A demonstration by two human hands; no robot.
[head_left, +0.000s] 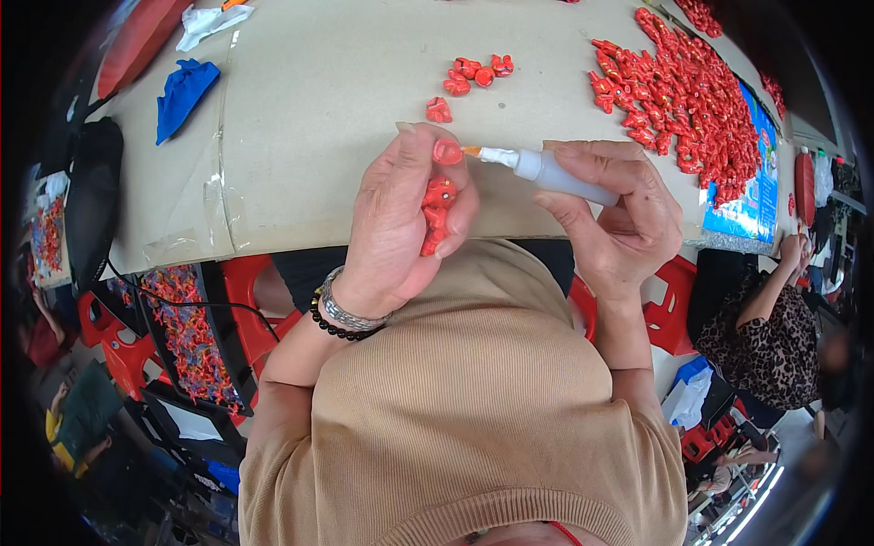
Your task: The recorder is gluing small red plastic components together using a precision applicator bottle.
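My left hand is closed round several small glossy red figurine pieces. One red piece is pinched between its thumb and forefinger. My right hand grips a whitish squeeze bottle lying almost level, its nozzle pointing left. The orange tip of the nozzle is at the pinched piece; whether they touch I cannot tell. Just beyond my left hand, a single red piece lies on the table, with a little group of red pieces farther off.
A large heap of red pieces covers the table's right side, partly over a blue printed sheet. On the left lie a blue cloth and a white tissue. A black tray of colourful pieces stands below left. Another person sits at right.
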